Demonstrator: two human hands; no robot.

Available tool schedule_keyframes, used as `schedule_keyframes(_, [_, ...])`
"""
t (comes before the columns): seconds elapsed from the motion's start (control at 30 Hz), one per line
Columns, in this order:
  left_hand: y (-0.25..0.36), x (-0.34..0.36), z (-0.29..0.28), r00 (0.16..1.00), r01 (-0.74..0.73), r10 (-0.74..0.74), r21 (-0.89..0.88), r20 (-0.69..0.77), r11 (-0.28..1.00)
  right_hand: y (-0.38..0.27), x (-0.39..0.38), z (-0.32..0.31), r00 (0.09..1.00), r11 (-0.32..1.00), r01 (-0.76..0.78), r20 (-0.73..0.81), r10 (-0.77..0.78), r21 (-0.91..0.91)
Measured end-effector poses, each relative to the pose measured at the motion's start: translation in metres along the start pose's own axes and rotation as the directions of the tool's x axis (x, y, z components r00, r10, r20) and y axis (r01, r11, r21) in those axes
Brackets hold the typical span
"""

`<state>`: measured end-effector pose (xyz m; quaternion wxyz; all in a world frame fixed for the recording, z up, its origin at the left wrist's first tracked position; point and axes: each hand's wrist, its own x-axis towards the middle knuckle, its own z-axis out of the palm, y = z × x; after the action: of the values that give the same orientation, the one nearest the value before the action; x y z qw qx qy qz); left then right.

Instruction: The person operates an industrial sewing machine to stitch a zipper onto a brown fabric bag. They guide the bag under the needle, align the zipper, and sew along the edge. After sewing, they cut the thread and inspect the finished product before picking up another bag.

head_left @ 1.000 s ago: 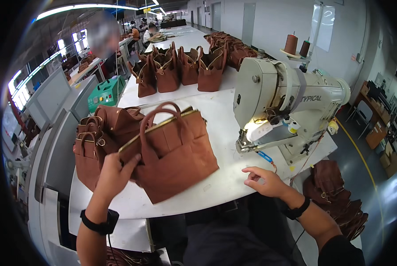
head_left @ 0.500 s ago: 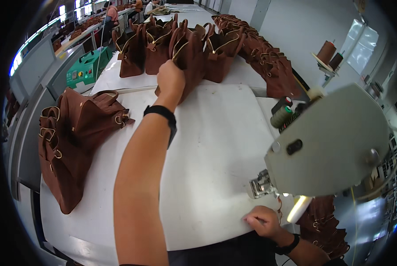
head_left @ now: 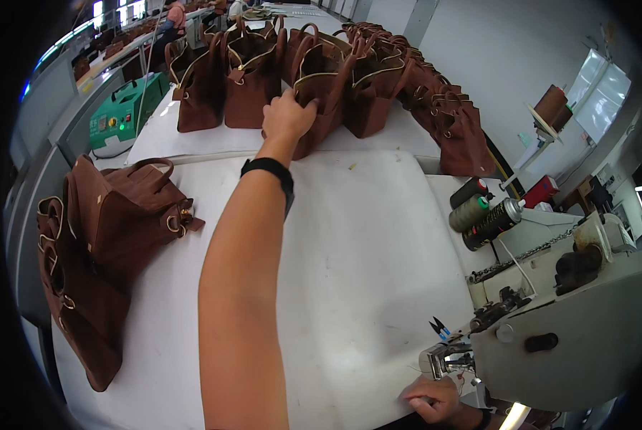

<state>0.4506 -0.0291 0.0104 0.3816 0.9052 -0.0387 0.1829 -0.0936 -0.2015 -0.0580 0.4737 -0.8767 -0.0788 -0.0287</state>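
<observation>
My left hand point(head_left: 286, 118) reaches far across the white table and is closed at the side of a brown handbag point(head_left: 324, 97). The bag stands upright in a row of similar handbags, with gold-coloured zips along their open tops. Some of my left fingertips are hidden by the hand itself. My right hand point(head_left: 433, 400) rests near the table's front right, its fingers curled in and nothing visible in them. It lies just below the metal presser foot of a grey sewing machine point(head_left: 550, 351).
Two brown handbags point(head_left: 124, 236) slump at the left. Blue-handled thread snips point(head_left: 441, 329) lie behind the needle area. Thread spools point(head_left: 470, 215) and a black can point(head_left: 493, 223) stand at the right. A green machine point(head_left: 124, 115) sits beyond; other people work far back.
The handbag at my left hand has gone from tilted to upright in the row. My view has shifted, showing more of the sewing machine. My right hand stays curled beside it.
</observation>
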Motion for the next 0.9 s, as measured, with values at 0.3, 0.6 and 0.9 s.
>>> schedule_keyframes(0.3, [-0.034, 0.015, -0.086, 0.93, 0.367, -0.295, -0.525, 0.219, 0.768, 0.011, 0.007, -0.002, 0.989, 0.987, 0.151, 0.02, -0.15, -0.061])
schedule_keyframes(0.6, [0.009, 0.007, 0.004, 0.997, 0.006, -0.03, -0.294, -0.078, 0.956, 0.01, 0.003, 0.002, 0.997, 0.996, 0.075, 0.02, -0.074, -0.053])
schedule_keyframes(0.9, [-0.004, -0.004, 0.032, 0.997, -0.075, 0.064, -0.43, -0.041, 0.9, 0.002, 0.003, 0.006, 0.997, 0.996, 0.08, 0.009, -0.079, -0.039])
